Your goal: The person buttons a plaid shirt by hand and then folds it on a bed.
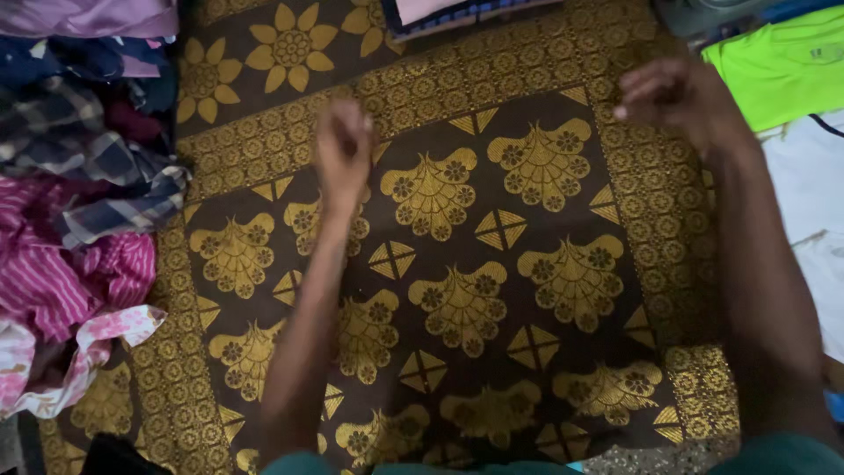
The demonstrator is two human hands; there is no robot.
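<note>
Neither hand had hold of anything. The left hand (345, 145) was drawn into a loose fist, fingers curled in and empty, hovering over the brown and gold patterned mat (457, 290) near its inner border band. The right hand (673, 97) was blurred; its fingers were bent inward with the tips bunched, also empty as far as the view showed, and it hung above the mat's right border. The two hands were well apart, with bare forearms running back toward the bottom edge of the view.

Nearest the right hand, just beyond the mat's edge, lay a neon green shirt (778, 66), and below that a white garment (813, 189). To the left of the left hand, off the mat's side, sat a heap of clothes: a dark plaid shirt (97, 167) on top, a pink striped garment (75, 273) under it, and a pale pink flowered cloth (83, 347) at the bottom. A folded checked piece (457, 13) lay at the mat's far edge.
</note>
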